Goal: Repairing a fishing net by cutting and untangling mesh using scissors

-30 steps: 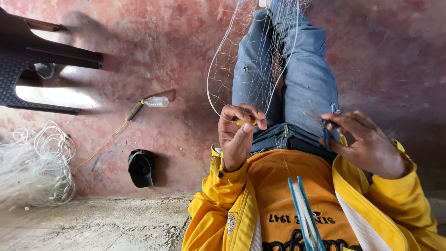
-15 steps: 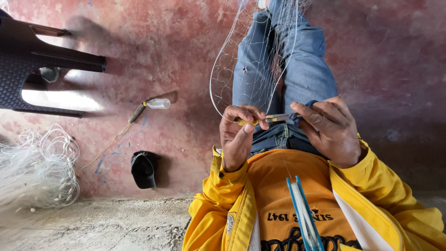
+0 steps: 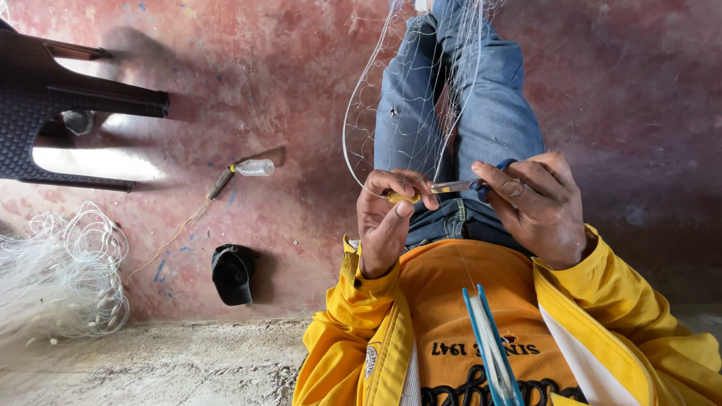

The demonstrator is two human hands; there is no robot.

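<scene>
My left hand [image 3: 387, 218] pinches a small yellow piece [image 3: 398, 197] together with thin clear line of a fishing net [image 3: 421, 98] that drapes over my jeans-clad legs [image 3: 451, 113]. My right hand [image 3: 538, 207] grips blue-handled scissors [image 3: 466, 185], their metal blades pointing left and meeting the line at my left fingers. A blue netting needle wound with white line [image 3: 489, 349] lies on my orange shirt, between the open sides of a yellow jacket.
A heap of white net and coiled line [image 3: 64, 278] lies at the left on the red floor. A black cap [image 3: 232, 272], a small clear bottle with a stick [image 3: 248, 168] and a dark plastic chair [image 3: 68, 105] are farther left.
My right hand swung in from the right with the scissors and brought the blades up to the line held at my left fingers. The left hand stayed put.
</scene>
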